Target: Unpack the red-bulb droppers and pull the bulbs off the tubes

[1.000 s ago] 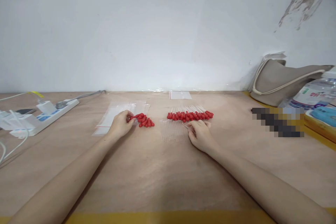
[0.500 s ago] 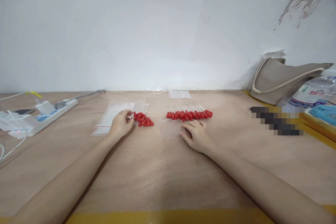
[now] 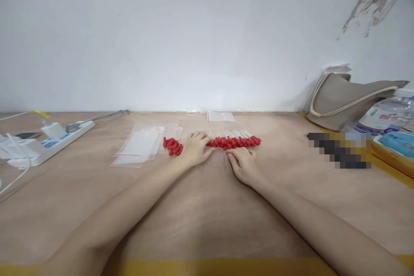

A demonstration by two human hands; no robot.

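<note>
Both forearms stretch across the desk (image 3: pixel 200 224) to mid-frame, palms down. The left hand (image 3: pixel 196 148) rests its curled fingers on the left end of one row of red-capped droppers (image 3: pixel 237 141). The right hand (image 3: pixel 243 164) lies just below that row, fingers bent and close together. Whether either hand pinches anything cannot be told. Clear tubes (image 3: pixel 217 159) lie between the two hands. One heap of loose red bulbs (image 3: pixel 172 145), too packed to count, sits left of centre, beside a stack of clear bags (image 3: pixel 139 146). One power strip (image 3: pixel 51 144) lies far left and one tote (image 3: pixel 343 99) far right.
</note>
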